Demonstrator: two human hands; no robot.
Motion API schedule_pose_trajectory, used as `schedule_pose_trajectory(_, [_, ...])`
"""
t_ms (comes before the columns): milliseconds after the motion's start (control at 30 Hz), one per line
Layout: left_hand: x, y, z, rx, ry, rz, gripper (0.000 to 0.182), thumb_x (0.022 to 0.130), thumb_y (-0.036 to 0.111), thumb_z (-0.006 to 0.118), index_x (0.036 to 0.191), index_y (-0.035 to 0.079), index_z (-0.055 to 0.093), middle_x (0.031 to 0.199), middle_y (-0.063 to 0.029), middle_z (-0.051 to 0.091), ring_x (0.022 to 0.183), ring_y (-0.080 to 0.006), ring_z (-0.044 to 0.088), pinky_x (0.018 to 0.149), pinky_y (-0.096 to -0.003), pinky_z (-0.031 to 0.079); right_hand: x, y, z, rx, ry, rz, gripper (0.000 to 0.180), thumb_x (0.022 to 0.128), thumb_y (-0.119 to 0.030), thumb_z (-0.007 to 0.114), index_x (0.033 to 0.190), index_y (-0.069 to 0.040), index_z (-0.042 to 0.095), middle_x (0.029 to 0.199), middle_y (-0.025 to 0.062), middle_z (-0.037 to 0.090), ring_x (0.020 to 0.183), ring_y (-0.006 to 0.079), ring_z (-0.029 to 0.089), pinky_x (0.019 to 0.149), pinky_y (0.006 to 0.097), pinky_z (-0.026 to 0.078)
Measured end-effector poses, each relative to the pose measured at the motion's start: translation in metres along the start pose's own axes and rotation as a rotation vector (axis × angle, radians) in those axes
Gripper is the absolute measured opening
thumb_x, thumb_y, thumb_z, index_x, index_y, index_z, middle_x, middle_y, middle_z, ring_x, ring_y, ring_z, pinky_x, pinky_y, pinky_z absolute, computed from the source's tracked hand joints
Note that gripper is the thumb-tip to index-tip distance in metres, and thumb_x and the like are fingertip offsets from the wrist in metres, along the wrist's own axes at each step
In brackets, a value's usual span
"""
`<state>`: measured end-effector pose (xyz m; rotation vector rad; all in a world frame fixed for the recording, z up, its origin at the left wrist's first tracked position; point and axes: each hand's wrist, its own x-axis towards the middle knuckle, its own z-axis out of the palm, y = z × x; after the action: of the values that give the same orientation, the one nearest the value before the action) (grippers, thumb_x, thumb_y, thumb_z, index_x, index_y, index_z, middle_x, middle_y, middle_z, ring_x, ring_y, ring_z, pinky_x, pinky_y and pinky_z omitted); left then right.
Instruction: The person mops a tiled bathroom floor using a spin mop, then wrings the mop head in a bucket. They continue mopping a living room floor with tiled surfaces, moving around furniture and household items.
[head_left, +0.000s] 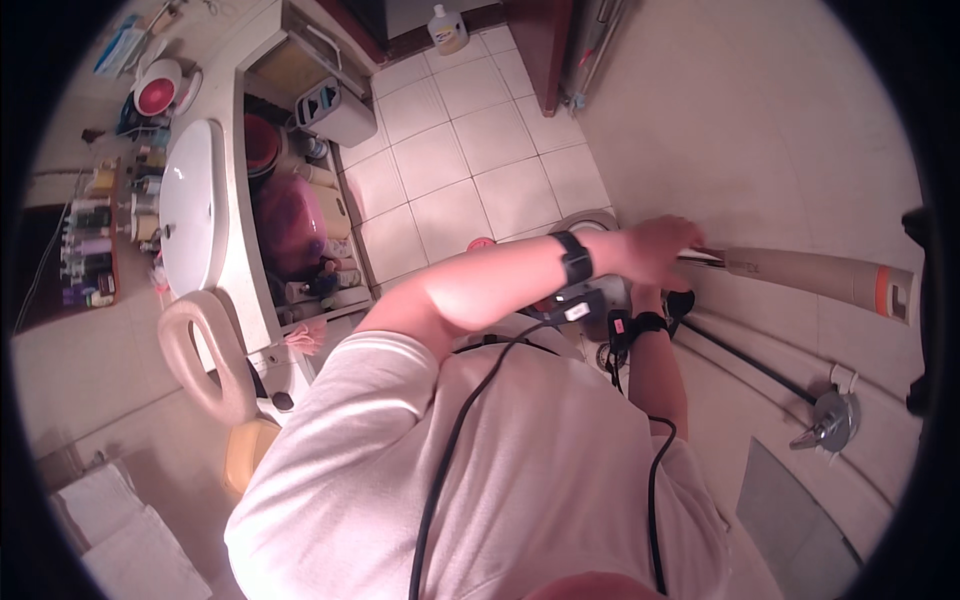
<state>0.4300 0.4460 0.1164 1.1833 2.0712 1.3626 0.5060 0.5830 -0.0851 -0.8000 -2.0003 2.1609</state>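
My left arm reaches across my body, and my left hand (664, 244) is at the metal shaft of a long-handled tool. The hand is blurred, with its fingers around the shaft. The tool's beige grip (802, 277), with an orange band and a hanging hole at its end, points right along the wall. Just below, my right hand (646, 292) is mostly hidden by the left one; what it touches cannot be made out. The tool's lower end is out of sight under my hands. Both wrists wear black straps, with cabled boxes by them.
A washbasin (191, 202) tops a counter at left, above a shelf of tubs and bottles. A grey bin (341, 112) stands beyond. A detergent bottle (448, 30) sits by the doorway on the tiled floor (457, 142). A metal mixer tap (832, 420) juts from the right wall.
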Motion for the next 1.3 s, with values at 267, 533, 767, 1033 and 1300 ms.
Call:
schedule_pose_trajectory(267, [-0.278, -0.128, -0.106, -0.864, 0.862, -0.876, 0.022, 0.091, 0.023, 0.053, 0.108, 0.009, 0.05, 0.098, -0.0047, 0.06, 0.091, -0.0148, 0.058, 0.08, -0.0298, 0.045, 0.021, 0.0, 0.015, -0.045, 0.089, 0.0, 0.017, 0.08, -0.014, 0.07, 0.089, -0.004, 0.06, 0.083, 0.0001, 0.055, 0.079, 0.0106, 0.049, 0.072, 0.0255, 0.039])
schedule_pose_trajectory(533, [-0.472, -0.101, -0.212, -1.143, 1.756, -0.254, 0.012, 0.091, 0.017, 0.052, 0.09, 0.007, 0.058, 0.086, -0.0054, 0.063, 0.081, -0.0188, 0.062, 0.08, -0.0336, 0.051, 0.013, -0.073, 0.042, -0.156, 0.248, -0.167, 0.018, 0.086, -0.017, 0.062, 0.08, -0.001, 0.057, 0.077, 0.0056, 0.059, 0.076, 0.0146, 0.054, 0.077, 0.0295, 0.043])
schedule_pose_trajectory(767, [-0.492, -0.188, -0.285, -1.285, 1.645, -0.444, 0.01, 0.09, 0.017, 0.054, 0.091, 0.008, 0.057, 0.086, -0.0041, 0.062, 0.081, -0.0176, 0.061, 0.077, -0.0325, 0.052, 0.003, -0.207, 0.062, -0.117, 0.644, -0.353, 0.036, 0.09, -0.03, 0.055, 0.065, -0.006, 0.048, 0.063, 0.005, 0.051, 0.065, 0.016, 0.052, 0.071, 0.0323, 0.043])
schedule_pose_trajectory(1033, [-0.455, -0.306, -0.359, -0.989, 1.157, -0.869, 0.011, 0.092, 0.017, 0.052, 0.098, 0.008, 0.051, 0.086, -0.0068, 0.061, 0.075, -0.0176, 0.059, 0.068, -0.0293, 0.048, -0.008, -0.258, 0.06, -0.117, 0.914, -0.363, 0.035, 0.088, -0.032, 0.059, 0.064, -0.006, 0.054, 0.056, 0.0056, 0.053, 0.053, 0.0176, 0.051, 0.054, 0.0306, 0.038])
schedule_pose_trajectory(1300, [-0.407, -0.351, -0.394, -0.955, 0.926, -0.876, 0.008, 0.091, 0.016, 0.054, 0.095, 0.01, 0.051, 0.085, -0.0059, 0.062, 0.073, -0.016, 0.06, 0.066, -0.0276, 0.048, -0.027, -0.25, 0.069, -0.122, 1.062, -0.426, 0.036, 0.087, -0.028, 0.06, 0.06, -0.006, 0.05, 0.055, 0.005, 0.052, 0.056, 0.0185, 0.056, 0.054, 0.0293, 0.039])
